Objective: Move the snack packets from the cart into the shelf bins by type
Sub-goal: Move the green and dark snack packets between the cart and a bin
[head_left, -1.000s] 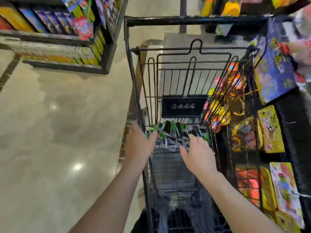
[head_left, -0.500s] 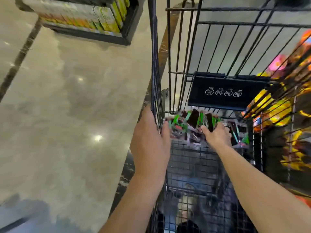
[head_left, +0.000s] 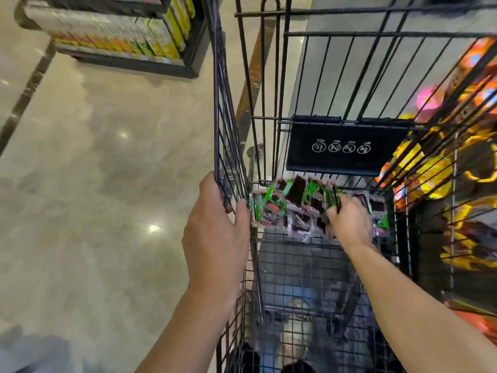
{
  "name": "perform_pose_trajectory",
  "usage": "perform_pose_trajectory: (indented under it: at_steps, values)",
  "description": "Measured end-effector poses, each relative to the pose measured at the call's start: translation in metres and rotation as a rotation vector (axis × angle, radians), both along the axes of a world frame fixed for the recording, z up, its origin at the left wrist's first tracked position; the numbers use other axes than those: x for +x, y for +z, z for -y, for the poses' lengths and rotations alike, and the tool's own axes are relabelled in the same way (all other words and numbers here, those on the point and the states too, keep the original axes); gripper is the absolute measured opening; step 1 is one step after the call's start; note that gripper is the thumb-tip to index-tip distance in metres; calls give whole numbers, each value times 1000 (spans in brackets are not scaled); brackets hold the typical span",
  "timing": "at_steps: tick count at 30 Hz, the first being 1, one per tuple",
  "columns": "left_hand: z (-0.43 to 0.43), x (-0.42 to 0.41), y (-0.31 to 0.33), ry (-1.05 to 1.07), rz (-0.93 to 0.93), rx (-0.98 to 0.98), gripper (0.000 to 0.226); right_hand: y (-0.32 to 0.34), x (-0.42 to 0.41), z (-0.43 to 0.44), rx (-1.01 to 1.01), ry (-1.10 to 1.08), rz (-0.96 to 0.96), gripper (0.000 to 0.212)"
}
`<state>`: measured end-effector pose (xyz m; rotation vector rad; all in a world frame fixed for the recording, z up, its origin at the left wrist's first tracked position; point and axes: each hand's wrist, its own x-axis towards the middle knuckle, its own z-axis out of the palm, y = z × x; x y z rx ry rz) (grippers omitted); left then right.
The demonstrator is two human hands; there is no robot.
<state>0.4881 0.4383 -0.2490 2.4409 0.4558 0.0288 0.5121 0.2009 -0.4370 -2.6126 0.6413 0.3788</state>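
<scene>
A black wire cart (head_left: 269,76) fills the middle of the view. At its far bottom end lies a heap of green, black and clear snack packets (head_left: 290,205). My left hand (head_left: 215,238) grips the cart's left side wall, thumb inside the wires and fingers outside. My right hand (head_left: 349,222) is down inside the cart with its fingers curled round several packets on the right part of the heap. More packets (head_left: 379,214) lie just right of that hand.
Through the cart's right wall I see a shelf bin of yellow and orange snack packets (head_left: 435,170). A low black shelf with yellow-green boxes (head_left: 150,39) stands at the upper left. Glossy beige floor (head_left: 94,184) spreads to the left. A black sign plate (head_left: 344,149) hangs on the cart's end.
My view has dropped closer into the cart. My right hand has moved right over the heap and closed on packets. My left hand went from the heap to the cart's side wall.
</scene>
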Motion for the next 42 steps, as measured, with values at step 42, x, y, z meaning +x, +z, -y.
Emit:
perform_pose_trajectory:
  at_steps: [42]
  values:
    - [98,-14,-120,287,-660,-1165,37,6,-40,66,283,-290,10,47]
